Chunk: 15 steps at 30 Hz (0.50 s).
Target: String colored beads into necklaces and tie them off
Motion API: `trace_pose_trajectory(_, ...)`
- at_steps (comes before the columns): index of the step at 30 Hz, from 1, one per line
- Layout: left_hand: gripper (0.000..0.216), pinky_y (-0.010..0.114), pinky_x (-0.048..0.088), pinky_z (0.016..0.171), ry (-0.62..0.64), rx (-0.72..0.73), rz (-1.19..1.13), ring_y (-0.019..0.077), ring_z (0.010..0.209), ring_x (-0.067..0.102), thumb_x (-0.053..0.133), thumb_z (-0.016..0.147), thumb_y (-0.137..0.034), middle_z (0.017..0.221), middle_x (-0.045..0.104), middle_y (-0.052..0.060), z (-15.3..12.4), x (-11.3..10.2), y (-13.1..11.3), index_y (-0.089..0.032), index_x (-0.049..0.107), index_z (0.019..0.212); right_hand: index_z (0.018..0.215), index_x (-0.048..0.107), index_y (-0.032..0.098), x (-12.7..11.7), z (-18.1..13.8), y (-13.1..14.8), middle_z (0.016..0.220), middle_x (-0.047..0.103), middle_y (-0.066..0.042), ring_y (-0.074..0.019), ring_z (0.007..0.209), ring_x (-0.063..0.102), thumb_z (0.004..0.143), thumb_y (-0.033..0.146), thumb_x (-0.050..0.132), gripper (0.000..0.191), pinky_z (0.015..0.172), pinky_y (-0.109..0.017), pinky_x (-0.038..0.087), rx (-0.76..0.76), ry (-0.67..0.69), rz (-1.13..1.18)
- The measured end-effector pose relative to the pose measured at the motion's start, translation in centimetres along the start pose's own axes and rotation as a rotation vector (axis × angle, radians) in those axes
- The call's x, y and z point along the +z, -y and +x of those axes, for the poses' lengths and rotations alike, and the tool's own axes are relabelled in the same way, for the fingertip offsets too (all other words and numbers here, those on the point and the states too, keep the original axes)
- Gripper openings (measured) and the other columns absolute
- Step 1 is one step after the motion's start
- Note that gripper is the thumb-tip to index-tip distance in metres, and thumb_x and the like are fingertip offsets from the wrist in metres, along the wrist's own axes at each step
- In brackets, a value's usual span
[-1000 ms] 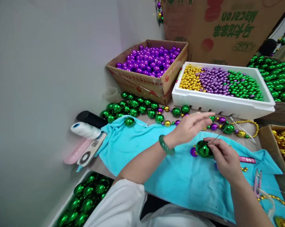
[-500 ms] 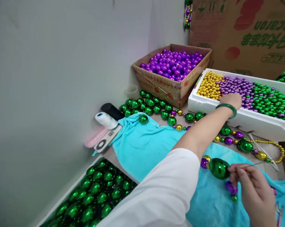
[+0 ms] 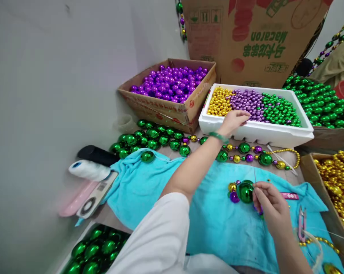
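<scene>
My left hand [image 3: 235, 121], a green bangle [image 3: 218, 137] on its wrist, is over the front rim of the white foam box [image 3: 260, 132]. Its fingers are drawn together beside the small purple beads [image 3: 247, 102]; what they pinch, if anything, is hidden. Above the turquoise towel [image 3: 214, 228], my right hand [image 3: 270, 201] pinches a thin beading string. From it hang a large green bead [image 3: 245, 191], a gold bead [image 3: 232, 187] and a purple bead [image 3: 234, 197]. A thin line rises from the fingertips.
A carton of purple balls [image 3: 172, 85] stands left of the foam box. Bead strands [image 3: 249, 158] lie between box and towel. Pink thread snips [image 3: 301, 224] rest on the towel, with a carton of gold beads [image 3: 339, 182] at right. A thread spool [image 3: 89, 170] lies left.
My left hand has lifted out of the purple beads to the foam box's front rim. The view has swung right, showing more cartons. My right hand still grips the beaded string.
</scene>
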State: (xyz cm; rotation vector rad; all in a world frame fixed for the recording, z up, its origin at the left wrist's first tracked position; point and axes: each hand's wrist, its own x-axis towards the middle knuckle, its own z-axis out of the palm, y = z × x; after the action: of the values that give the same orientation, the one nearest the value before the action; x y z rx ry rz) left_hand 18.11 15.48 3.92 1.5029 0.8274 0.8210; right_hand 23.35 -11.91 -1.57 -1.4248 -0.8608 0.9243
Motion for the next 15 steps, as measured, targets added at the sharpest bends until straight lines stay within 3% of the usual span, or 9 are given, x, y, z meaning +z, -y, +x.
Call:
trace_pose_trajectory(3,0.018,0.025,0.051,0.080,0.145,-0.185,-0.572,0.0082,0.075,0.063,0.057,0.087,-0.013,0.095,0.070,0.006,-7.1,-1.4,0.5,-0.015,0.070,0.099,0.090,0.065,0.018,0.3,-1.0,-0.9,0.058,0.051,0.002,-0.0094,0.052,0.049,0.087,0.039,0.064,0.022,0.045,-0.019,0.038,-0.036,-0.028,-0.049)
trace_pose_trajectory(7,0.020,0.021,0.052,0.074,0.096,-0.296,-0.836,0.0089,0.075,0.067,0.054,0.089,-0.010,0.096,0.072,0.008,-13.9,-2.8,1.5,-0.013,0.072,0.098,0.090,0.067,0.018,0.3,-2.3,-2.0,0.064,0.056,0.000,-0.0108,0.058,0.053,0.086,0.038,0.063,0.021,0.049,-0.020,0.040,-0.064,-0.036,-0.154)
trace_pose_trajectory(15,0.022,0.019,0.053,0.070,-0.066,-0.307,-0.954,0.0091,0.074,0.067,0.051,0.091,-0.009,0.094,0.072,0.008,-17.4,-3.5,2.2,-0.012,0.071,0.100,0.089,0.068,0.019,-0.3,-4.1,-3.5,0.074,0.065,-0.003,-0.0119,0.063,0.057,0.086,0.034,0.064,0.016,0.054,-0.022,0.044,-0.112,-0.020,-0.247)
